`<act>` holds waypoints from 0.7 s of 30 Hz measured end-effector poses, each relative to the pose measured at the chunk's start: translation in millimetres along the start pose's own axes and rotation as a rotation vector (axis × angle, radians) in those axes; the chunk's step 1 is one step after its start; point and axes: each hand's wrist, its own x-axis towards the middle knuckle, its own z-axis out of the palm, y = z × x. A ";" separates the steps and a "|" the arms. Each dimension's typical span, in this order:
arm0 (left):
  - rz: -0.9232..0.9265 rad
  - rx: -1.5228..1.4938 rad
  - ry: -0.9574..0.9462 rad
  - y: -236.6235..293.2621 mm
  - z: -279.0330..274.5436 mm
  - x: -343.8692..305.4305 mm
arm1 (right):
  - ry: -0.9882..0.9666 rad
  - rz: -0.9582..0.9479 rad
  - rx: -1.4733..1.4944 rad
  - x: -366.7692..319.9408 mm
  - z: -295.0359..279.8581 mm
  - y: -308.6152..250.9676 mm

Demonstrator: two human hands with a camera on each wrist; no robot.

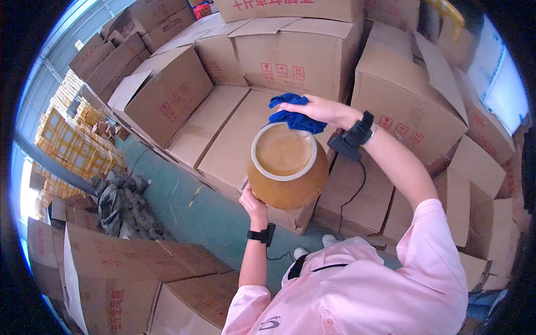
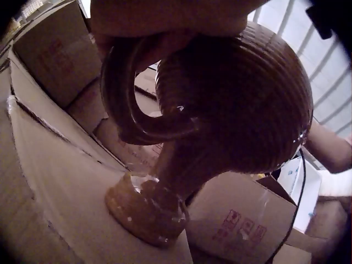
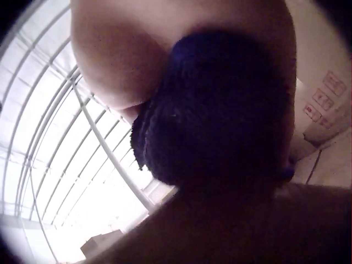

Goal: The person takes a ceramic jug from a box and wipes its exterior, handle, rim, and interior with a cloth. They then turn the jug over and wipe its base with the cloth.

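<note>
A brown glazed ceramic jug (image 1: 286,190) with a ribbed body is held bottom up, its pale-rimmed base facing the head camera. My left hand (image 1: 254,206) grips it from the near left side. In the left wrist view, the fingers close around the jug's looped handle (image 2: 118,91), and the flared mouth (image 2: 146,212) points down close over a carton. My right hand (image 1: 324,110) holds a crumpled dark blue cloth (image 1: 296,121) at the far edge of the base. In the right wrist view, the cloth (image 3: 220,110) is bunched under the palm, against the jug.
Cardboard cartons (image 1: 296,56) are stacked behind and to the right, with lower closed cartons (image 1: 223,151) beneath the jug. An open carton (image 1: 111,268) stands at the near left. Dark bundled material (image 1: 123,201) lies on the green floor (image 1: 184,206). A black cable (image 1: 357,195) hangs from the right wrist.
</note>
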 end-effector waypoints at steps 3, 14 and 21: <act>-0.082 -0.102 -0.019 4.4 1.3 0.6 | -0.151 0.046 -0.243 23.5 -0.8 -15.8; 0.000 -0.050 0.071 13.0 6.0 6.1 | -0.343 0.206 -0.249 62.4 -26.2 -12.0; -0.113 -0.067 0.006 36.8 -1.6 9.3 | -0.359 0.098 -0.013 81.2 -22.1 19.8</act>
